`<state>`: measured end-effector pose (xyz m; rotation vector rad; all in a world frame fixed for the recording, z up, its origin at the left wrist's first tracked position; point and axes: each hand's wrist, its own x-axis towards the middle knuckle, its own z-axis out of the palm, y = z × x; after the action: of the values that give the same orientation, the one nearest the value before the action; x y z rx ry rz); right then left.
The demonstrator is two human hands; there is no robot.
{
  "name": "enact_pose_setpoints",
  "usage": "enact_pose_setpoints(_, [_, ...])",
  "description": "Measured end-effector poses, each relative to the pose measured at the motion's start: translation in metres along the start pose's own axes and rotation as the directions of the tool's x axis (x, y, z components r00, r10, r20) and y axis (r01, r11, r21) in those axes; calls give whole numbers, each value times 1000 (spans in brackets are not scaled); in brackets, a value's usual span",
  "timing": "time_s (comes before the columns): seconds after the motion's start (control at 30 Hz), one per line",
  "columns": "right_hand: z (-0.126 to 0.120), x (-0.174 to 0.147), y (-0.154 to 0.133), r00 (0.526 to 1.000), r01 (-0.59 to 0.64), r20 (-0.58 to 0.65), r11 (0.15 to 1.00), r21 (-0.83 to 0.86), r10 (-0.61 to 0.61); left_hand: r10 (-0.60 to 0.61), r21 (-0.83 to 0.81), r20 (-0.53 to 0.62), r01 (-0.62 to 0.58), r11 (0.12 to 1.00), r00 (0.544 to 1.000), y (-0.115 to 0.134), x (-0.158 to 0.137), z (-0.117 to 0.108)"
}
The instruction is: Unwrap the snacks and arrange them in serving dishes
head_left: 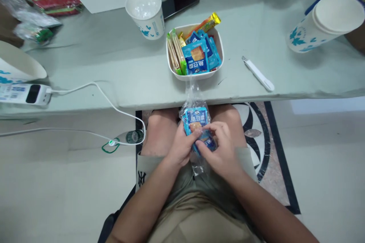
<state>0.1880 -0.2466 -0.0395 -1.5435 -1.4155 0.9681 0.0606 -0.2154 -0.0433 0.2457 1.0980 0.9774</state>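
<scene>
Over my lap, both hands grip a clear plastic bag [199,166] with blue snack packets [196,115] inside. My left hand [182,142] holds its left side, thumb laid across the front. My right hand [221,146] pinches the right side, thumb and fingers on the plastic. The bag's upper end reaches up to the table edge, near a white bowl [196,77]. More blue packets [196,57], green-ended wrapped sticks [175,53] and an orange-yellow wrapper [209,22] fill that bowl.
A white utility knife [258,74] lies right of the bowl. Behind stand a paper cup [146,15] and a black phone [181,3]; stacked cups [322,26] lean at right. A white cable [97,85] runs from a power strip [25,94] over the edge. A bottle [131,136] lies on the floor.
</scene>
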Motion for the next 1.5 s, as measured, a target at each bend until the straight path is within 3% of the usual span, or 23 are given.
enact_pose_setpoints(0.07, [0, 2, -3, 998, -59, -16, 997, 56, 60, 0, -22, -5, 0, 1000, 1000, 0, 0, -1])
enact_pose_setpoints(0.13, [-3, 6, -2, 983, -167, -39, 961, 221, 180, -49, -46, 24, 51, 998, 998, 2, -1, -4])
enact_pose_setpoints(0.27, [-9, 12, 14, 888, -358, -40, 741, 568, 459, -192, -98, 154, 209, 973, 969, 8, -2, -14])
enact_pose_setpoints(0.33, [-14, 13, 26, 834, -420, -22, 661, 622, 551, -206, -117, 188, 230, 966, 960, 11, -3, -17])
enact_pose_setpoints(0.4, [-23, 11, 35, 809, -451, -31, 655, 606, 586, -192, -119, 205, 219, 968, 960, 14, -4, -19])
enact_pose_setpoints(0.47, [-35, 6, 37, 824, -379, -185, 764, 521, 535, -172, -104, 201, 195, 975, 964, 17, -5, -18])
enact_pose_setpoints(0.53, [-48, -2, 30, 839, -182, -424, 910, 372, 341, -151, -76, 180, 167, 983, 972, 19, -5, -17])
enact_pose_setpoints(0.57, [-53, -6, 25, 847, -87, -482, 952, 293, 225, -142, -55, 169, 153, 987, 975, 20, -5, -16])
enact_pose_setpoints(0.63, [-54, -10, 11, 903, -9, -414, 969, 245, 113, -118, -5, 144, 120, 993, 982, 23, -5, -13])
enact_pose_setpoints(0.67, [-49, -9, 5, 938, -46, -316, 955, 292, 141, -105, 23, 131, 103, 994, 986, 24, -5, -10])
enact_pose_setpoints(0.73, [-30, -3, -3, 943, -215, -130, 858, 467, 307, -71, 81, 118, 62, 995, 990, 26, -7, -5])
enact_pose_setpoints(0.8, [-4, 6, -6, 892, -329, 8, 638, 696, 451, -15, 166, 133, -7, 986, 991, 27, -9, 1])
enact_pose_setpoints(0.87, [21, 12, -5, 851, -367, 144, 375, 851, 505, 62, 324, 166, -114, 939, 984, 28, -12, 6])
enact_pose_setpoints(0.93, [38, 12, -2, 804, -401, 257, 169, 900, 537, 135, 535, 204, -226, 814, 970, 29, -16, 10])
enact_pose_setpoints(1.03, [49, 8, 3, 714, -447, 334, 34, 894, 616, 162, 755, 279, -320, 573, 947, 34, -24, 14])
enact_pose_setpoints(1.1, [49, 7, 6, 715, -420, 290, 59, 906, 636, 144, 810, 306, -337, 480, 941, 38, -28, 16])
enact_pose_setpoints(1.17, [47, 9, 8, 757, -353, 195, 139, 925, 624, 145, 818, 325, -355, 453, 934, 41, -27, 16])
enact_pose_setpoints(1.23, [45, 11, 8, 786, -294, 103, 221, 930, 609, 169, 783, 359, -395, 481, 918, 40, -22, 14])
enact_pose_setpoints(1.3, [46, 9, 9, 785, -289, 67, 269, 919, 616, 212, 732, 376, -430, 528, 902, 32, -16, 7])
enact_pose_setpoints(1.37, [49, 1, 12, 769, -331, 85, 279, 901, 634, 259, 711, 341, -428, 559, 904, 16, -13, -5])
enact_pose_setpoints(1.5, [62, -31, 21, 704, -482, 236, 206, 852, 670, 320, 749, 145, -315, 582, 936, -28, -24, -39])
